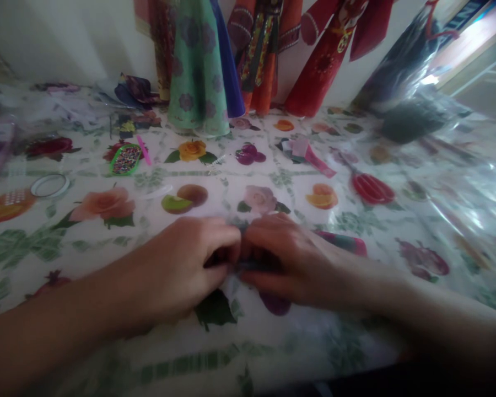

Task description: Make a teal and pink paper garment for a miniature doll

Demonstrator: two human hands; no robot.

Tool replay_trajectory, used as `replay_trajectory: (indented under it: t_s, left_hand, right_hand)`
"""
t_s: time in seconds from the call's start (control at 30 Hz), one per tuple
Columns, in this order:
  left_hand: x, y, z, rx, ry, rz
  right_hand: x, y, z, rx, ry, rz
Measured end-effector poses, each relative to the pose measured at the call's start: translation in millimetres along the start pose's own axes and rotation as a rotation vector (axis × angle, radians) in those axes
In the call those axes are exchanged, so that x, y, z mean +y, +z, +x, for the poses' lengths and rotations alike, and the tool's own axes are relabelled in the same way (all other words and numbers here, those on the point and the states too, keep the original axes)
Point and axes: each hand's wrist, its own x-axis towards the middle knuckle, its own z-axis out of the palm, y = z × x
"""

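Note:
My left hand and my right hand meet low over the flowered tablecloth, fingertips nearly touching. Both have curled fingers, with thumb and forefinger pinched together. A small greyish bit shows between the fingertips, too blurred and covered to name. Behind my right wrist, partly hidden by it, lies a flat dark piece with a pink-red edge. Whether it joins what is between my fingers I cannot tell.
Doll-like robes, including a green dress and a red robe, stand along the wall. A green tray of beads, pink stick, white ring, pink scraps and red-handled tool lie around. Clear plastic covers the right.

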Motion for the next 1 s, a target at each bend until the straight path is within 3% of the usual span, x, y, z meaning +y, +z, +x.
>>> replay_trajectory:
  t_s: [0.27, 0.57, 1.0]
  left_hand:
    - [-6.6, 4.9, 3.7, 0.059, 0.033, 0.040]
    - [-5.7, -9.3, -0.3, 0.013, -0.036, 0.085]
    - [3.3, -7.6, -3.1, -0.032, -0.092, 0.173]
  right_hand:
    - [4.8, 5.0, 0.5, 0.067, -0.051, 0.048]
    - [5.1, 7.1, 1.9, 0.092, -0.022, 0.053]
    - [1.6, 10.4, 5.5, 0.103, 0.072, 0.057]
